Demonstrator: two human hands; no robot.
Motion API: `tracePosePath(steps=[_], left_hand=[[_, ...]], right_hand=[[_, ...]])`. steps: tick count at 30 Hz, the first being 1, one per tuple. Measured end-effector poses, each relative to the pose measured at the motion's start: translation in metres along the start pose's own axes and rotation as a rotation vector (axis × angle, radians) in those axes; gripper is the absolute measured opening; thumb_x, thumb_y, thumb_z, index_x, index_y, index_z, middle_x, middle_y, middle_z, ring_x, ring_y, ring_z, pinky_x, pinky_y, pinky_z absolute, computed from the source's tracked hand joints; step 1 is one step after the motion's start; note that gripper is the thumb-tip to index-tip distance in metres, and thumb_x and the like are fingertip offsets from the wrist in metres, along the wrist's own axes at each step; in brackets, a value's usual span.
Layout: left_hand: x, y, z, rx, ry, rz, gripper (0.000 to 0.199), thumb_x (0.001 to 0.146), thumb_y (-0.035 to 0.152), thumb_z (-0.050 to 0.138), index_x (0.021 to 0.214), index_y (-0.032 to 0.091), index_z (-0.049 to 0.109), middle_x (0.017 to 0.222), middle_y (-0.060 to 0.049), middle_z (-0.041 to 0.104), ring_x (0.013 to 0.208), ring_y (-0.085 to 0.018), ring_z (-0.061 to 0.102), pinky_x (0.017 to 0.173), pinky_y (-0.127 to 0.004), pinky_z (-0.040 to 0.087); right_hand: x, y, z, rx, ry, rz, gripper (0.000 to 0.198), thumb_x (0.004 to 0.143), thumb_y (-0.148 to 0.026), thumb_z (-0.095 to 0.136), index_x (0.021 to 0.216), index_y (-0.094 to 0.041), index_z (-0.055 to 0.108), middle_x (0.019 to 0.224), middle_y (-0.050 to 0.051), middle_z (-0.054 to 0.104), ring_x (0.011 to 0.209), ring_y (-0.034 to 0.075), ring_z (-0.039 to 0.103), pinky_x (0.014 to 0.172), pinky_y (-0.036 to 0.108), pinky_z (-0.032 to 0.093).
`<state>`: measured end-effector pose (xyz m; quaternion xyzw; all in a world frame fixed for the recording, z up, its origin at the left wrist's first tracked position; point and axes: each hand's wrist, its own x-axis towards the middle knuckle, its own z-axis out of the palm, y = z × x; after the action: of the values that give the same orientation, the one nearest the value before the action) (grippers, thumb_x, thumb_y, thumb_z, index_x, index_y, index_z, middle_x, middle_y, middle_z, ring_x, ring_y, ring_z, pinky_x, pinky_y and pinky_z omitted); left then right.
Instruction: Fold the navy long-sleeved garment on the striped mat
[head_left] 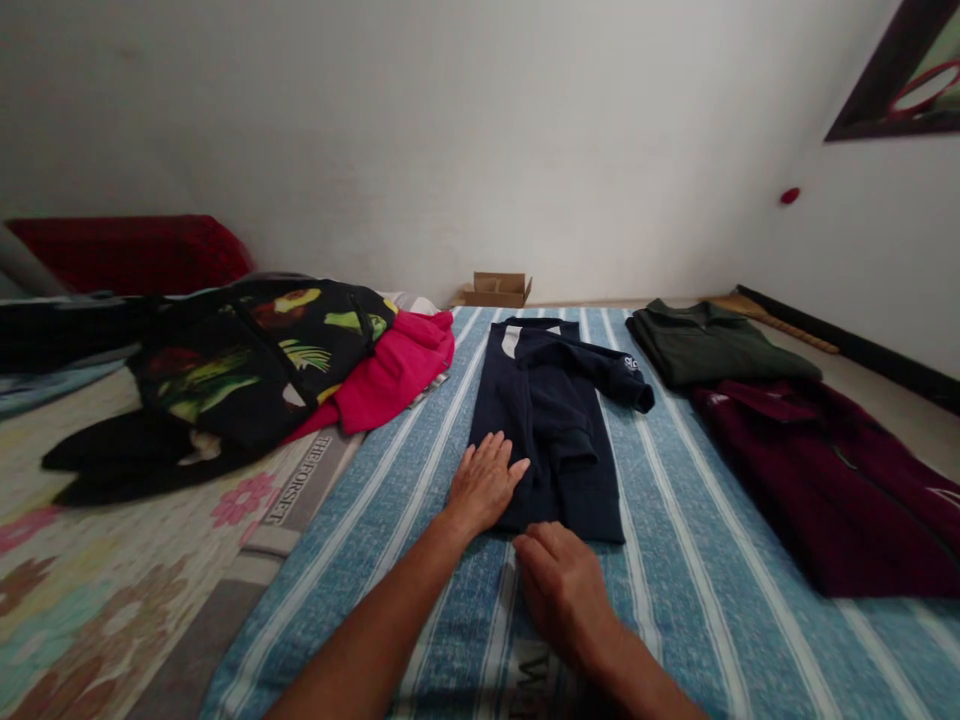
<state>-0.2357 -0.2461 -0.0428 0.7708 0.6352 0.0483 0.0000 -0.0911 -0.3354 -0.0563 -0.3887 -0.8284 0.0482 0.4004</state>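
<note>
The left hand (484, 482) is lying open and flat on the near left corner of the navy sweater (547, 420), fingers spread, pressing it down. The right hand (562, 585) is resting just below the sweater's bottom hem with its fingers curled loosely at the edge — it is not gripping anything that can be seen. The sweater is lying in the middle of the blue striped blanket (675, 560), folded narrow, with one sleeve sticking out to the right. To do this well, the flat hand should be keeping the cloth still while the other lifts the hem evenly — so no wrinkles get folded in. A maroon top (832, 480) and a green shirt (712, 345) are lying to the right. A pile of dark and pink clothes (285, 370) is sitting to the left.
</note>
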Motion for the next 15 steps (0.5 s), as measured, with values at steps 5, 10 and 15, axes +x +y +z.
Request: tracePosePath(steps=[5,10,15], left_hand=[[0.000,0.003,0.000,0.019,0.025,-0.010,0.063,0.094,0.052,0.016,0.134,0.011,0.044,0.145,-0.012,0.038,0.136,-0.025,0.031,0.110,-0.044,0.026],[-0.001,0.007,-0.001,-0.033,0.047,-0.039,0.061,0.094,0.052,0.021,0.132,0.011,0.047,0.144,-0.013,0.040,0.136,-0.026,0.031,0.111,-0.046,0.025],[0.003,-0.003,-0.010,-0.341,0.014,-0.059,0.053,0.094,0.045,0.028,0.128,0.012,0.051,0.140,-0.012,0.046,0.134,-0.024,0.035,0.111,-0.046,0.026]], right_hand=[[-0.003,-0.012,0.001,0.002,0.093,-0.168,0.027,0.088,-0.008,0.034,0.084,-0.016,0.059,0.084,0.009,0.060,0.077,0.019,0.052,0.068,0.033,0.043],[-0.009,-0.012,0.012,-0.022,0.020,-0.188,0.023,0.083,-0.007,0.039,0.090,-0.015,0.060,0.100,0.011,0.062,0.097,0.024,0.051,0.089,0.043,0.042],[-0.022,-0.005,0.020,-0.005,-0.069,-0.132,0.022,0.077,-0.007,0.045,0.091,-0.015,0.060,0.102,0.012,0.061,0.100,0.024,0.051,0.091,0.042,0.044]])
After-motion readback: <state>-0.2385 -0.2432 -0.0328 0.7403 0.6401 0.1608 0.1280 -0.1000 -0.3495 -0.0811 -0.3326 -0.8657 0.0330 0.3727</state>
